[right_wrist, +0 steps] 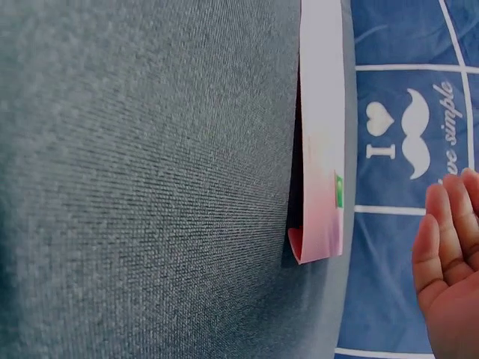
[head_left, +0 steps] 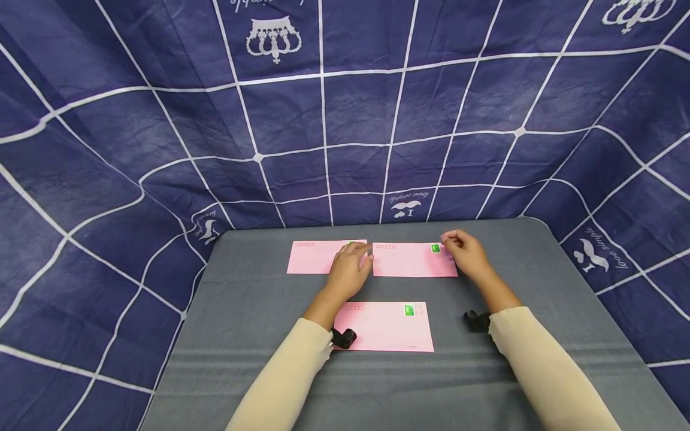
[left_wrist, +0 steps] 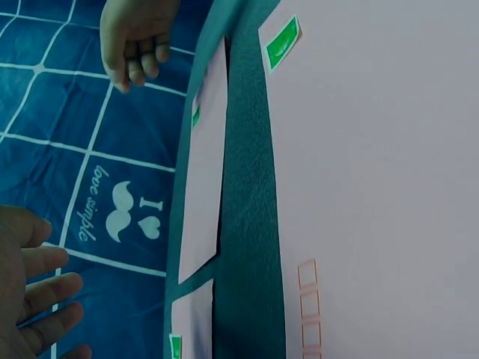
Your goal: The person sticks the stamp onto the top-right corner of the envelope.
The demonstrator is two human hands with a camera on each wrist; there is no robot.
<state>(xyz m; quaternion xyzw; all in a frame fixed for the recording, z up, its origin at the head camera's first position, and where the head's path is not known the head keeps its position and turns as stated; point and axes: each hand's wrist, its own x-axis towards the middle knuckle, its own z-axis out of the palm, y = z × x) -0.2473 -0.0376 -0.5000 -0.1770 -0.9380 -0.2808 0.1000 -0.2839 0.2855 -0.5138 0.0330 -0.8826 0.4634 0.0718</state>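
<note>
Three pink envelopes with green stamps lie on the grey cloth. My left hand (head_left: 347, 273) hovers over the right end of the back left envelope (head_left: 308, 261), partly covering its stamp. Its fingers are loosely extended and hold nothing in the left wrist view. Beside the upper right corner of the back right envelope (head_left: 409, 264) is my right hand (head_left: 468, 256), its fingers relaxed and apart from the paper in the right wrist view. That envelope's stamp (head_left: 435, 248) shows fully. Nearer to me is the front envelope (head_left: 385, 330), its left end hidden under my left forearm.
A grey cloth (head_left: 248, 335) covers the table. Blue curtains with white grid lines (head_left: 356, 108) stand behind it and at both sides. Black wrist camera mounts (head_left: 345, 339) sit at both cuffs, the left one above the front envelope.
</note>
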